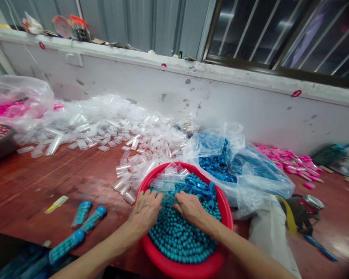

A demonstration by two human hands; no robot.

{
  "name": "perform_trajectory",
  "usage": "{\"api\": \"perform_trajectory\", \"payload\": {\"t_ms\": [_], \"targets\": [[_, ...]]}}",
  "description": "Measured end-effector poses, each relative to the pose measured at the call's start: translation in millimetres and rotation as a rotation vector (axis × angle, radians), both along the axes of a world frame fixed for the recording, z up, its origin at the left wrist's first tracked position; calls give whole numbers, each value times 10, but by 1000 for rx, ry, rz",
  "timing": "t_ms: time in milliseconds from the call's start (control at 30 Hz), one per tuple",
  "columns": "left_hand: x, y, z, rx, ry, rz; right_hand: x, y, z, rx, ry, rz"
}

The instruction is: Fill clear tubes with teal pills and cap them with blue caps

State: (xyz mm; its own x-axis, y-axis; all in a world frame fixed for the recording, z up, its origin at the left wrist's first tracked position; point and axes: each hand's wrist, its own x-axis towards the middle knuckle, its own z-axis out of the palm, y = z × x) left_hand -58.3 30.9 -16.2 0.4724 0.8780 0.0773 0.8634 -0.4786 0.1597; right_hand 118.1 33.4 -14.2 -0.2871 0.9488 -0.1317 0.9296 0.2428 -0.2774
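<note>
A red basin point(229, 221) holds many round teal beads point(186, 242). On top of them, at the far side, lie clear plastic sleeves point(167, 178) and several blue plastic caps point(199, 186). My left hand point(148, 205) is over the basin's left side with its fingers curled down at the beads. Facing it, my right hand point(189, 207) also has bent fingers, close to the blue caps. A clear, see-through piece shows faintly between both sets of fingertips; what each hand grips is mostly hidden.
Loose clear sleeves point(104, 131) are heaped behind the basin. A plastic bag point(250, 182) of blue parts stands right, with pink pieces point(293, 162) beyond. Bead-filled tubes point(94, 219) lie on the red table point(26, 186) at left. A tape roll point(291, 217) sits at right.
</note>
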Motion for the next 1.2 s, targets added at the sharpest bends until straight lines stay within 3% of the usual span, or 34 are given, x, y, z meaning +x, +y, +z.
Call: {"api": "perform_trajectory", "payload": {"t_ms": [100,200,267,333,500,600,800,967,1100,1200], "targets": [[31,-46,44,24,-12,44,165,-149,74,-188,150,-70],[48,-34,79,63,-16,63,274,-255,93,-586,296,-130],[53,-9,74,73,-2,73,286,-247,50,-784,348,-178],[55,13,48,84,0,78,232,-167,-37,-857,392,-231],[41,47,-17,67,-62,97,-22,96,-293,-780,553,-330],[17,68,-11,-30,-243,108,-28,100,-351,-756,698,-326],[101,74,-12,-327,-557,124,194,-74,-337,-751,936,-250],[318,101,-100,-674,-785,125,137,-123,-312,-732,1087,-206],[365,122,-140,-760,-885,148,136,-207,-208,-742,876,-136],[315,118,-139,-798,-958,146,264,-269,-54,-513,498,-54]]}}
